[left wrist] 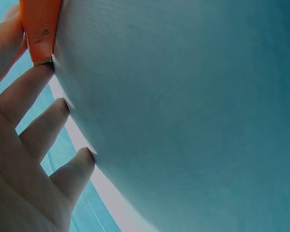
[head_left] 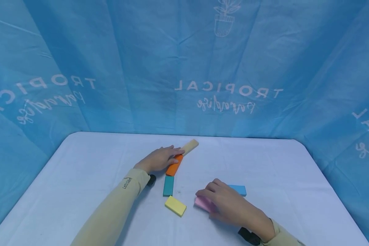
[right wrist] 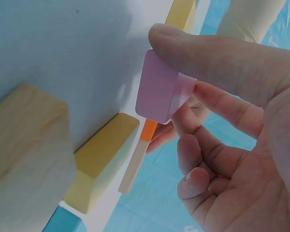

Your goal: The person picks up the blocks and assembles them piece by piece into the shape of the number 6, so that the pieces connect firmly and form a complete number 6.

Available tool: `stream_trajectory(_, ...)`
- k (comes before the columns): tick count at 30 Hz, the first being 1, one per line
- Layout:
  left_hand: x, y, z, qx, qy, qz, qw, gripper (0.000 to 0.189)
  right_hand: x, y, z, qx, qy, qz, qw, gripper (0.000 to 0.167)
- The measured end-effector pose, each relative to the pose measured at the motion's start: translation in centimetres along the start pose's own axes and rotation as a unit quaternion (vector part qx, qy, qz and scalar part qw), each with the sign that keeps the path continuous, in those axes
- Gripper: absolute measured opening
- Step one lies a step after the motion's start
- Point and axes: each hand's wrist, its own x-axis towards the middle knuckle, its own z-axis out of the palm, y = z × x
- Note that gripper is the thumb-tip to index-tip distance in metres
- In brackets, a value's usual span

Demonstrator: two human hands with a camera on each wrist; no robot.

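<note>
At the upper middle of the table in the head view, my left hand [head_left: 158, 159] grips an orange block [head_left: 173, 167] by its edge and far end. A plain wooden block [head_left: 190, 146] lies beyond it, under the fingertips in this view. A teal block [head_left: 168, 186] stands at the orange block's near end, and a yellow block [head_left: 175, 205] lies angled below the teal one. My right hand [head_left: 229, 203] pinches a pink block [right wrist: 157, 89] between thumb and fingers, to the right of the yellow block. Its ring and little fingers curl into the palm.
A blue block [head_left: 238, 190] shows behind my right hand. In the right wrist view, another wooden block [right wrist: 29, 150] and a yellow block [right wrist: 106, 154] lie close by, hidden under the arm in the head view. Blue printed curtains [head_left: 150, 68] hang around the white table [head_left: 80, 171].
</note>
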Motion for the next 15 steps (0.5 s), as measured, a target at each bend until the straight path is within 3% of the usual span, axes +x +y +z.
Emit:
stream_trajectory(7, 0.0, 0.1, 0.0, -0.006, -0.004, -0.005, 1.0, 0.051, 0.8, -0.4, 0.1, -0.001, -0.005, -0.019, 0.9998, 0.055)
stream_trajectory(15, -0.1, 0.3, 0.0, -0.009, -0.002, -0.014, 0.9999, 0.051, 1.6, -0.7, 0.3, -0.007, -0.031, -0.014, 0.9994, 0.055)
